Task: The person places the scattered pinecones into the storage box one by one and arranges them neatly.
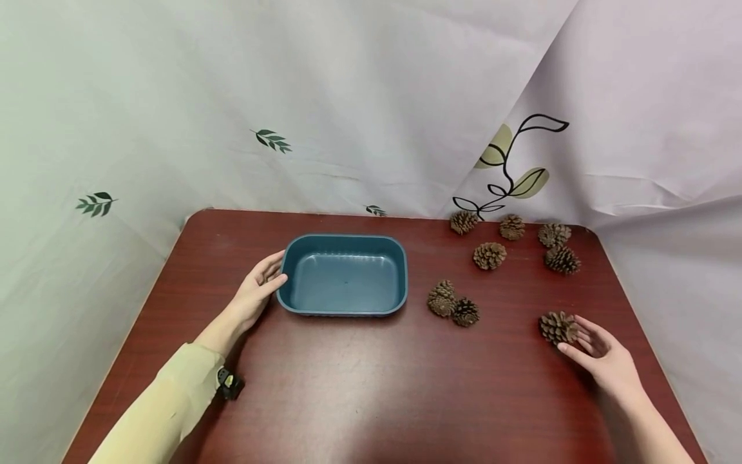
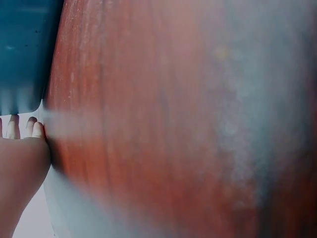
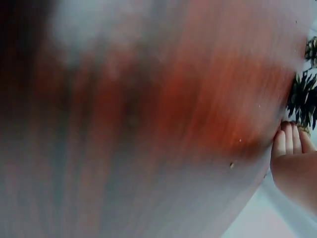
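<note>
Taking twelve o'clock as the far side, we start with the left forearm in its pale yellow-green sleeve (image 1: pixel 174 399), reaching in from between seven and eight. The left hand (image 1: pixel 253 293) sits at nine o'clock on the dark blue, rounded rectangular tray (image 1: pixel 346 283), left of centre on the glossy red-brown table (image 1: pixel 371 386). We see it partly closed around that end, thumb tip over the rim, fingers bent along the outer wall, so it holds the tray's edge.

Just past the tray's three o'clock, we find two brown, scaly pine cones (image 1: pixel 442 298) side by side. Between two and three, five more brown pine cones (image 1: pixel 489 256) are scattered toward the far edge.

Furthest right, between three and four, we see the single open-scaled brown cone (image 1: pixel 558 328). The right hand (image 1: pixel 611 362) comes at it from four o'clock, palm turned inward, thumb on the near side and fingers on the far side, half closed and pinching it. We cannot tell whether it touches the table.
</note>
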`<state>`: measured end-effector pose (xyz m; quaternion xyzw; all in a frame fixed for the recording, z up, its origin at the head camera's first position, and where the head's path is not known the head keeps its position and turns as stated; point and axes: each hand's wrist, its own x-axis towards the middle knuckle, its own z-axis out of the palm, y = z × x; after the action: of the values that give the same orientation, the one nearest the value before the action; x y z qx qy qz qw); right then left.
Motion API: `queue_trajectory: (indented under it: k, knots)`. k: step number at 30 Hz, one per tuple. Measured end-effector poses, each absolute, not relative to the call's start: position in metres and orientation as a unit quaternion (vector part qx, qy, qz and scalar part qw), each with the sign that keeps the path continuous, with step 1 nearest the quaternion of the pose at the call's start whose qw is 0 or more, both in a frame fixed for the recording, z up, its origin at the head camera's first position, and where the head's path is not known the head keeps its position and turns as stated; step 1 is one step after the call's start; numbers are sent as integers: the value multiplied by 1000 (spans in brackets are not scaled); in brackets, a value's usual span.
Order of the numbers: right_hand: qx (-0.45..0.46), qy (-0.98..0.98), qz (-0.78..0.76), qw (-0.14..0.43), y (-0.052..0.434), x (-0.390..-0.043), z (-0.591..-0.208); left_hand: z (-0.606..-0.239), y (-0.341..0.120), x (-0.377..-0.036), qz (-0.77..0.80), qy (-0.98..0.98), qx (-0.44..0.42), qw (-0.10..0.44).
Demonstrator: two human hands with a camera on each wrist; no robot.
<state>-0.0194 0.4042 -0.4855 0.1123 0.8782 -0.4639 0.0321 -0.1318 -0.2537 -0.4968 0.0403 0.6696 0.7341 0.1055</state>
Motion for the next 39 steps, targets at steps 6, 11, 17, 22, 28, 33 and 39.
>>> queue_trajectory:
  k: [6, 11, 17, 22, 28, 33, 39]
  knots:
    - [131, 884, -448, 16, 398, -20, -486, -497, -254, -132, 738, 665, 43, 104]
    - [125, 892, -435, -5, 394, -22, -487, -498, -253, -133, 742, 661, 41, 101]
    - [109, 899, -425, -13, 392, -25, -487, -498, -253, -133, 745, 659, 38, 96]
    - [109, 900, -423, -15, 391, -27, -484, -498, -253, -132, 745, 659, 35, 99]
    - [113, 893, -436, -12, 390, -30, -477, -499, -253, -132, 747, 656, 38, 97]
    - [102, 879, -465, -20, 387, -39, -470, -501, -254, -131, 754, 648, 46, 92]
    - [51, 869, -490, -41, 374, -51, -459, -501, -255, -130, 757, 646, 47, 89]
